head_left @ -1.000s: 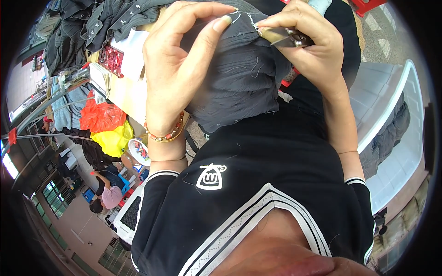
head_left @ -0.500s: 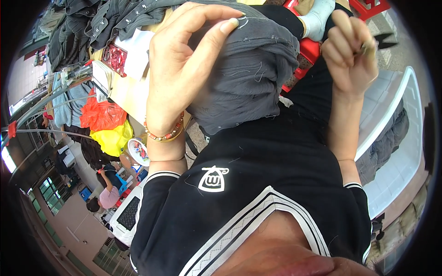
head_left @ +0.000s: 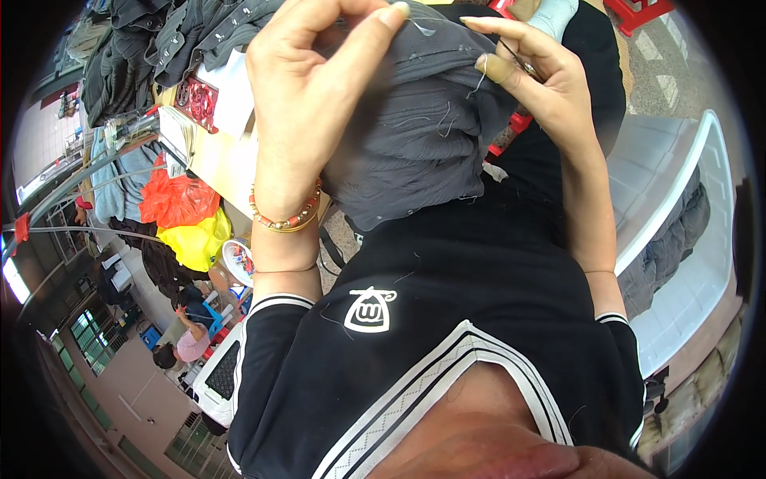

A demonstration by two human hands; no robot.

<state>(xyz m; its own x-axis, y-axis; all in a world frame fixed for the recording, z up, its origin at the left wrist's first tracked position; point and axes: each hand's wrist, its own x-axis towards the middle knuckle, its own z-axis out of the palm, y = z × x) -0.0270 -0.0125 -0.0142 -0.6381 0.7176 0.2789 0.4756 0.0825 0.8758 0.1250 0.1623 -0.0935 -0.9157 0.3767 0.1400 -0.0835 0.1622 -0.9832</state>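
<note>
Pinching the upper edge of a gray garment (head_left: 407, 144) on the lap (head_left: 531, 177), the left hand (head_left: 307, 88) leaves a gap to the right hand (head_left: 555, 86), gripping thread snips (head_left: 523, 64); a white emblem (head_left: 368, 310) marks the black shirt (head_left: 455, 275).

A dark grey garment (head_left: 407, 152) hangs in bunched, crinkled folds in front of the person, its near end down by the lap. At the far left, its upper edge is drawn up to the pinched fingertips of the left hand (head_left: 307, 104), a short white thread (head_left: 424, 29) trailing there. Pale loose ends curl across the cloth. Small dark metal snips (head_left: 527, 69) sit tilted in the right hand (head_left: 554, 88), over the garment's far right side, partly hidden by the fingers.
</note>
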